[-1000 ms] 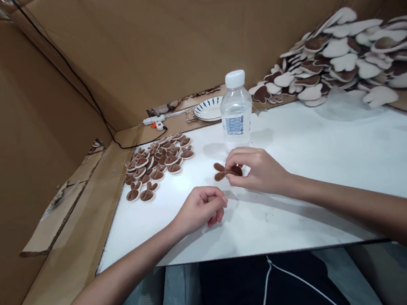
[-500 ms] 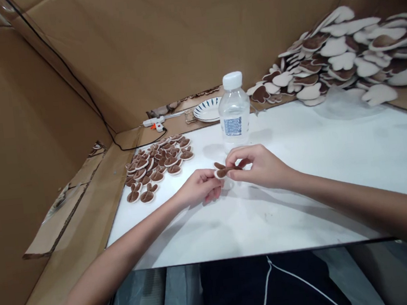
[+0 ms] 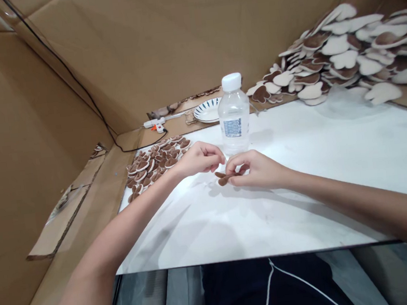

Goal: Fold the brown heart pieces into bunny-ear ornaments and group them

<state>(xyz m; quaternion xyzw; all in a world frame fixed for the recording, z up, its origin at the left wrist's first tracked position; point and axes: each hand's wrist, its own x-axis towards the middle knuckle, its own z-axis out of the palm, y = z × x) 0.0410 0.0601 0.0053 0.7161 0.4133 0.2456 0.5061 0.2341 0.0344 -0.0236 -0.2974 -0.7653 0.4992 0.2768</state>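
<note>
Fingertips of the right hand (image 3: 254, 170) pinch a brown patch (image 3: 224, 178) low over the table (image 3: 300, 171), frame centre. Left hand (image 3: 200, 157) hovers just above-left, fingers curled, seemingly holding nothing. Looks mid-handling; next it needs a steady pinch.

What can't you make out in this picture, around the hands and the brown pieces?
Head view only:
- Left hand: curled fingers hide whether it holds anything.
- Brown piece: mostly covered by the right hand; shape unclear.
- Small pieces: the left forearm hides the near ones.
- Bottle label: too small to read.
- Big pile: cut off by the right edge.
</note>
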